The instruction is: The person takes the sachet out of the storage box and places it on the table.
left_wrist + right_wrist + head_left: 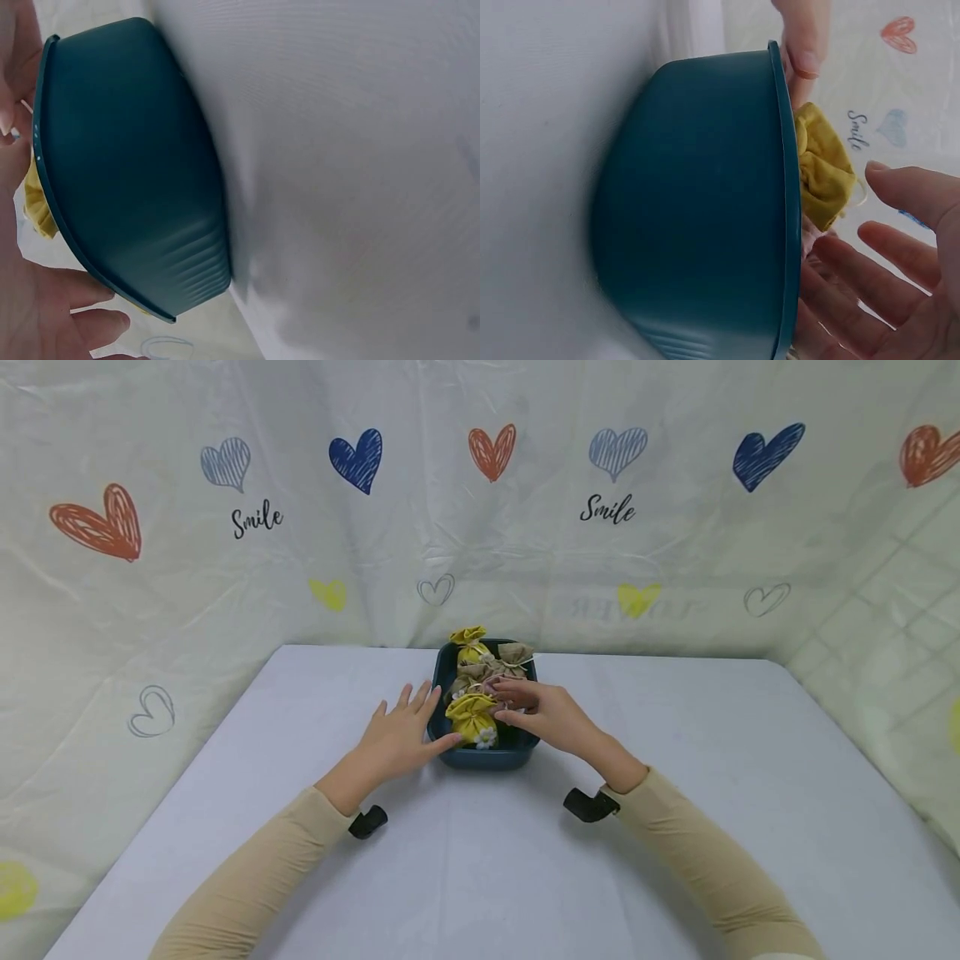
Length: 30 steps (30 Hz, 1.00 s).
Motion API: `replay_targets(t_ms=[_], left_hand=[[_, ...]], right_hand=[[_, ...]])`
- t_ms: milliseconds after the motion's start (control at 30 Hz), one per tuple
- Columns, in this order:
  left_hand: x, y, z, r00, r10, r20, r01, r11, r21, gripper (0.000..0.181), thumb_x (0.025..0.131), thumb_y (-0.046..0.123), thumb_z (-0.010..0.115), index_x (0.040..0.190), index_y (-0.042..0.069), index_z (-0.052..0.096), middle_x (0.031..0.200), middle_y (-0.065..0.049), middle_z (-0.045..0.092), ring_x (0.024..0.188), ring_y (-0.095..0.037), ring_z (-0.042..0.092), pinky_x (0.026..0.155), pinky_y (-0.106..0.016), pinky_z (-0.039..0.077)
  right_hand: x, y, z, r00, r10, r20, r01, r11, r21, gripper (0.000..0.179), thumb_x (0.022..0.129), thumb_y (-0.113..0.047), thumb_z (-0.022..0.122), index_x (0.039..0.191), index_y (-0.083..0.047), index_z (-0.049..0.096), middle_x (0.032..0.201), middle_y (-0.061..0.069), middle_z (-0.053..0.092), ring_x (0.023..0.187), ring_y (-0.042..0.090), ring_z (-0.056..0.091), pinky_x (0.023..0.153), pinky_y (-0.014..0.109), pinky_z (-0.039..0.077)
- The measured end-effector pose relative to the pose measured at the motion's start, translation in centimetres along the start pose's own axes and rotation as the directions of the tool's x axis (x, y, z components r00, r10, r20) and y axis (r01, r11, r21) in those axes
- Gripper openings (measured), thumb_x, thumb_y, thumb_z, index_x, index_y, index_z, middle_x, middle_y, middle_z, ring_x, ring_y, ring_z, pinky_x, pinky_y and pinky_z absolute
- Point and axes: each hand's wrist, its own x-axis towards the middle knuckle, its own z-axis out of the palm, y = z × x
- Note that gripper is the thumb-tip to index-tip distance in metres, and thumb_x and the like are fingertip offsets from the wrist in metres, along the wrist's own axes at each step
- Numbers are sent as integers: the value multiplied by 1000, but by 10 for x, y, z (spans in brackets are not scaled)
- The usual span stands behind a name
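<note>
A dark teal plastic basin point(486, 760) holds several small drawstring pouches. At its front is a yellow pouch point(471, 717) with a white flower, and another yellow pouch point(470, 647) stands at the back. Beside that one lies a tan pouch point(516, 654). My left hand point(396, 739) spreads its fingers at the basin's left rim, thumb over the front yellow pouch. From the right, my right hand point(557, 718) reaches over the rim, fingertips at a pinkish pouch point(832, 262) partly hidden by them. Its thumb stands apart from the fingers in the right wrist view.
The basin stands near the back of a table with a white cloth point(525, 877). Behind the table hangs a pale curtain point(555, 410) printed with hearts and words. Both wrists carry small black cameras, the right camera point(591, 805) hanging low over the cloth.
</note>
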Motion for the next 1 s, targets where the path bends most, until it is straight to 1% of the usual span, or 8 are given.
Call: replay_targets(t_ms=[133,233,433,600,833,1000], left_hand=[[0,1,1,1000,-9,15,9,1000,7,97,98,74,43,166,13,13,171,-10,9,155,-40,8,117,-68,16],[0,1,1,1000,-13,20,13,1000,2,98,97,75,44,166,13,13,171,-10,9,155,-41,8,117,-68,16],[2,0,3,999,-20,28,20,1000,3,102,94,78,45,166,14,13,171,-10,10,155,-41,8,118,-68,15],[2,0,3,999,-22,28,22,1000,2,106,91,80,48,166,14,14,171,-9,11,155,-41,8,118,-68,15],[1,-1,5,999,-18,29,18,1000,-11,108,90,80,51,166,14,13,171,-5,12,155,-42,9,117,-68,15],[1,-1,5,1000,-18,23,18,1000,-2,108,90,80,51,166,14,12,171,-3,11,155,-41,9,117,-68,16]], right_hand=[[5,2,2,999,19,31,-21,997,70,48,100,-18,71,144,-3,59,138,16,64,120,31,65,92,42,57],[8,3,3,998,37,40,-41,995,94,46,100,-16,70,143,-3,60,139,16,62,123,31,63,95,42,55],[16,4,8,997,67,41,-70,995,70,45,98,-14,72,140,-2,62,139,16,62,122,30,64,97,41,54],[20,5,11,995,84,48,-87,995,47,45,97,-14,74,138,1,63,137,17,62,119,31,65,96,40,55],[25,7,14,990,131,43,-133,990,44,39,97,-16,74,130,3,67,127,18,67,114,31,67,95,41,55],[26,7,16,992,118,41,-119,992,44,34,98,-15,72,126,4,69,129,18,65,116,32,66,96,41,55]])
